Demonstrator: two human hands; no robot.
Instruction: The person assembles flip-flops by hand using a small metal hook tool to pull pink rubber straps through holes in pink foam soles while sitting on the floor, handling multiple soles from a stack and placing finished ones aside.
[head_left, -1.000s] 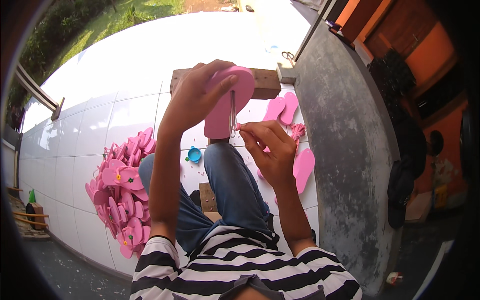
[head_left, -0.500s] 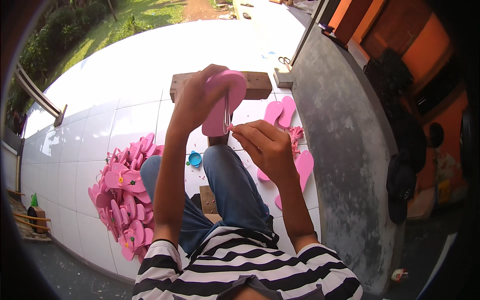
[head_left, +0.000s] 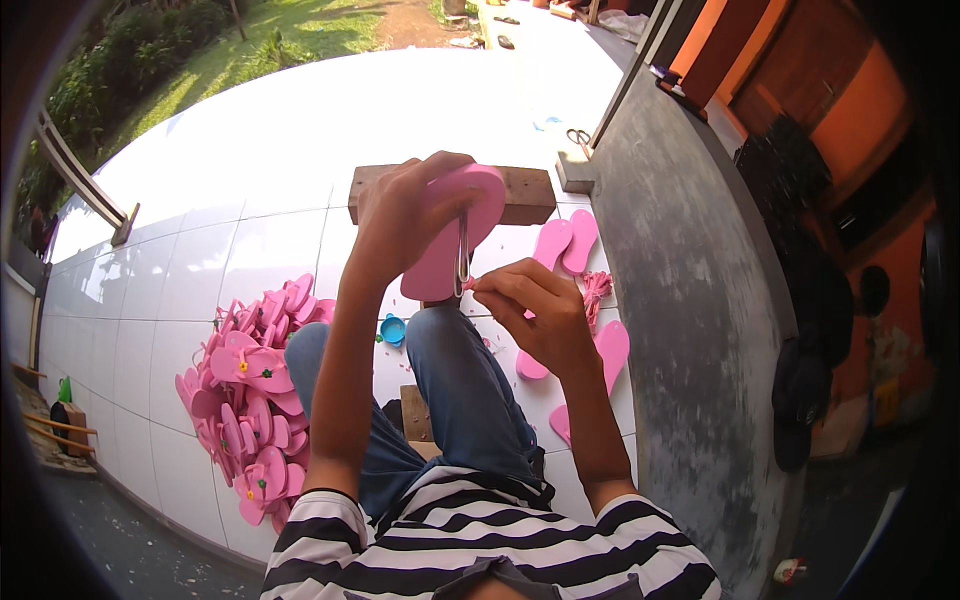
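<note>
My left hand (head_left: 392, 218) grips a pink flip-flop sole (head_left: 481, 198), holding it raised above my knees. A thin metal wire loop (head_left: 461, 262) lies against the sole's face, its rounded end hanging toward the heel. Beside that end, my right hand (head_left: 545, 312) pinches a small pink piece (head_left: 470, 284), which looks like the tip of a flip-flop strap. Most of that piece is hidden by my fingers. Whether the piece touches the wire, I cannot tell.
Finished pink flip-flops (head_left: 240, 410) lie heaped at left. Loose soles (head_left: 613, 348) and a bundle of pink straps (head_left: 597, 287) lie at right. A wooden beam (head_left: 528, 195) stands ahead, a blue dish (head_left: 393, 330) near my knee, scissors (head_left: 578, 137) on a block by the grey wall (head_left: 690, 300).
Both hands and the sole sit slightly lower in the picture, as does the whole scene. My right hand keeps its pinch near the wire loop's end.
</note>
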